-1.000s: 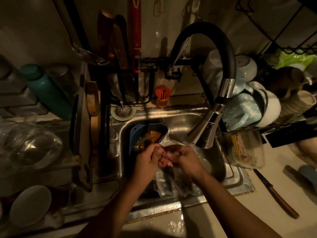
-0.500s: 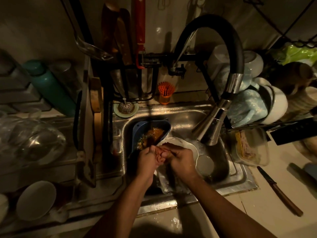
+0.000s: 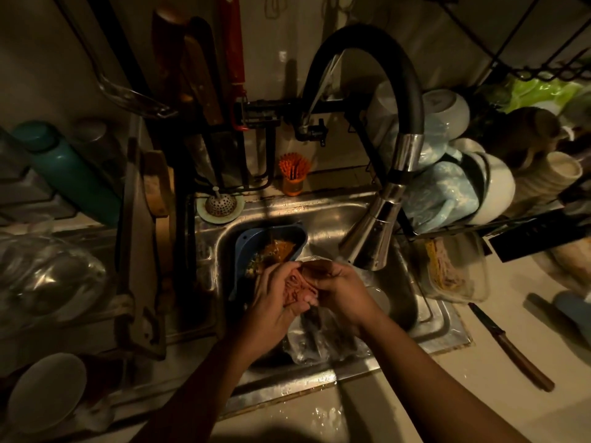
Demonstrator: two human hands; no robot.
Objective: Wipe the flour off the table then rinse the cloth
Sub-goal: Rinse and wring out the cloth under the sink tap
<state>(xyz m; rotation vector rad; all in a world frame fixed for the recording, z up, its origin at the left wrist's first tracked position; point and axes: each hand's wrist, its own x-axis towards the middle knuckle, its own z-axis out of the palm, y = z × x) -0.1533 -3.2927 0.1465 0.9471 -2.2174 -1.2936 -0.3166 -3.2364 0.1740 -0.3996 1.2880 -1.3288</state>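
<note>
Both hands meet over the basin with the cloth (image 3: 299,290) bunched between them. On my feed it reads as a pinkish, wet-looking wad, held just below and in front of the faucet (image 3: 377,225). The left hand (image 3: 271,302) cups the cloth from its side with the fingers curled round it. The right hand (image 3: 342,290) closes over it from the other side, thumb and fingers gripping the same wad.

Under the hands, a crumpled clear plastic bag (image 3: 319,346) lies in the steel sink (image 3: 444,327). Just behind the left hand sits a blue strainer basket (image 3: 246,251) holding orange and green food scraps. The faucet, a black hose ending in a chrome nozzle, angles down toward the hands; I cannot tell whether water is running.

Right of the sink stands a clear food container (image 3: 457,270). Further out, a wooden-handled knife (image 3: 515,356) lies on the pale counter (image 3: 479,410).
</note>
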